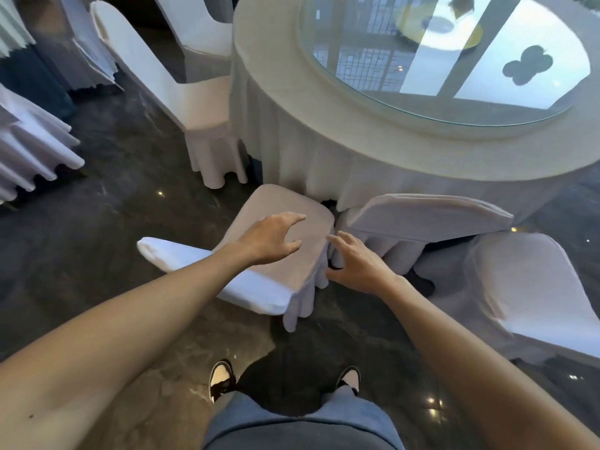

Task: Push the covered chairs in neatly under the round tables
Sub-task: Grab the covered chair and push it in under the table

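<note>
We find no writing or brand we can read anywhere on the covers, the cloth or the shoes.

Our left hand is spread open, fingers apart and slightly curled, hovering over the seat of the nearest covered chair; whether the palm actually touches the fabric we cannot tell. Our right hand is also open with fingers apart, at the right edge of that same seat, its fingertips at or just beside the cover's corner. Neither hand grips anything.

This chair stands just in front of the round table, turned askew: its back points away to the left, and the seat's far corner is near the hanging tablecloth, not under it.

To the right of it, a second covered chair stands close against the table's drape, and a third stands further right, apart from the table. On the table's left side, another covered chair faces the cloth.

On the table lies a round glass top, with a yellow-rimmed plate under its reflections.
</note>
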A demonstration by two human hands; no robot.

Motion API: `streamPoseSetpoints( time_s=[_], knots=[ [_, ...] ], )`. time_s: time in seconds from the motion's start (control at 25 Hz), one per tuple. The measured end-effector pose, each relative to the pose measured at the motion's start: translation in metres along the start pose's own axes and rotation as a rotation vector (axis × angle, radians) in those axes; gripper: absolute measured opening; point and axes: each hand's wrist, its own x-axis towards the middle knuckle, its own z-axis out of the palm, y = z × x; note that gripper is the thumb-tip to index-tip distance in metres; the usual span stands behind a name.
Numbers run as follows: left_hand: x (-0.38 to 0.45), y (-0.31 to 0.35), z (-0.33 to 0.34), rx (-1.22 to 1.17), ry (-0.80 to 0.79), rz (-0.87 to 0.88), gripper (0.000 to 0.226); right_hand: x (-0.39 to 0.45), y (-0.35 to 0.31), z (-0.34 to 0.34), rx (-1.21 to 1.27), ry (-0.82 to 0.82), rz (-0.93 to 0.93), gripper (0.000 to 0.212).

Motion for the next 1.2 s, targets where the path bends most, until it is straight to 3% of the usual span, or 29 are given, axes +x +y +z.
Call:
streamPoseSetpoints(
  time_s=[0.12, 0.24, 0.32, 0.4, 0.52, 0.72, 0.84, 1.0, 1.2],
  knots=[
    [-0.041, -0.062, -0.02, 0.044, -0.052, 0.026, 0.067, 0.007, -0.071, 0.043, 0.115, -0.067, 0.056, 0.089],
    [-0.081, -0.122, -0.037, 0.08, -0.215, -0.012, 0.074, 0.005, -0.128, 0.079, 0.228, -0.199, 0.09, 0.096],
    [-0.098, -0.156, -0.046, 0.124, -0.396, -0.063, 0.081, 0.007, -0.157, 0.097, 0.211, -0.264, 0.116, 0.092],
    [-0.105, -0.181, -0.046, 0.198, -0.481, -0.046, 0.08, 0.009, -0.175, 0.118, 0.105, -0.219, 0.137, 0.08],
    [-0.099, -0.204, -0.041, 0.329, -0.426, 0.042, 0.066, 0.016, -0.183, 0.137, 0.009, -0.059, 0.262, 0.058],
    [-0.091, -0.218, -0.028, 0.349, -0.287, 0.086, 0.055, 0.027, -0.179, 0.146, -0.003, 0.031, 0.367, 0.03],
    [-0.073, -0.218, -0.029, 0.343, -0.272, 0.098, 0.055, 0.041, -0.167, 0.142, 0.012, 0.09, 0.413, 0.027],
    [-0.027, -0.194, -0.039, 0.334, -0.228, 0.078, 0.046, 0.074, -0.128, 0.113, -0.016, 0.182, 0.457, 0.042],
    [0.044, -0.155, -0.059, 0.39, -0.204, 0.024, 0.033, 0.124, -0.073, 0.058, -0.048, 0.19, 0.492, 0.029]
  ],
)
